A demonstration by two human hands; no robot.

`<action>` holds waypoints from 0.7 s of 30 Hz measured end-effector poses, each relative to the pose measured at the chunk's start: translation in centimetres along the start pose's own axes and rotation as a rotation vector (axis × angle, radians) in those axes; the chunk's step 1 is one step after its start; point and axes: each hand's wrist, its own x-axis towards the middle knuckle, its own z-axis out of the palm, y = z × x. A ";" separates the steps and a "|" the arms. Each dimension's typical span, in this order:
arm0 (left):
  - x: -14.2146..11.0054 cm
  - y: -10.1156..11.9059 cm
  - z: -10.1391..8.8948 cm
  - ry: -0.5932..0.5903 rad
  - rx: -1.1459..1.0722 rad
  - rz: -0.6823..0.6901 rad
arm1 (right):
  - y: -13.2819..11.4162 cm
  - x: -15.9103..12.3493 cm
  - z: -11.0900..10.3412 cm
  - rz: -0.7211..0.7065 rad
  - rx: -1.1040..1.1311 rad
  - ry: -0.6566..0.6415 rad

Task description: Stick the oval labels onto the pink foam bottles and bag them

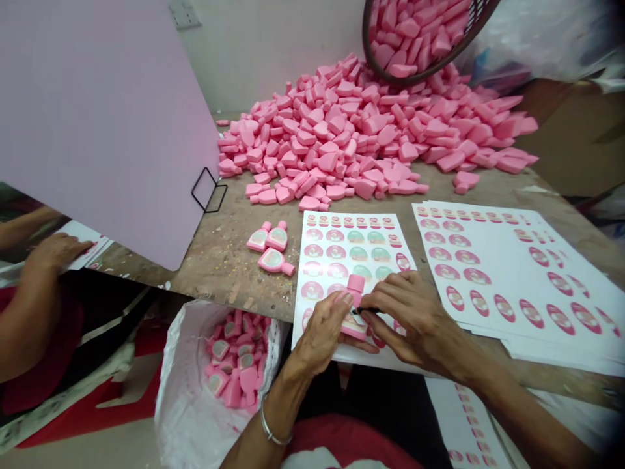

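Both hands work just past the near edge of the table (219,280). The left hand (319,335) pinches a pink foam bottle shape (355,319) in closed fingers, over a sticker sheet (351,260). The right hand (415,319) grips a thin dark tool (362,311) against it. A firm, steady pinch keeps the foam from shifting.

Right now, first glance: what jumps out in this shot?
The huge heap of pink bottle-shaped pieces across the back of the table, with a tilted basket of them above it at top right. Front and centre, the left hand holds one piece over a sticker sheet, the right hand right beside it.
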 end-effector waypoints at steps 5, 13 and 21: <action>-0.1 -0.4 -0.1 0.274 0.297 0.175 | -1.5 -0.3 0.8 0.112 -0.051 0.093; 0.5 -1.5 0.2 0.528 0.333 0.211 | -3.9 -0.5 2.1 0.177 -0.254 0.226; 0.1 -1.5 0.3 0.424 0.023 0.100 | -3.8 -2.4 3.0 0.118 -0.337 0.241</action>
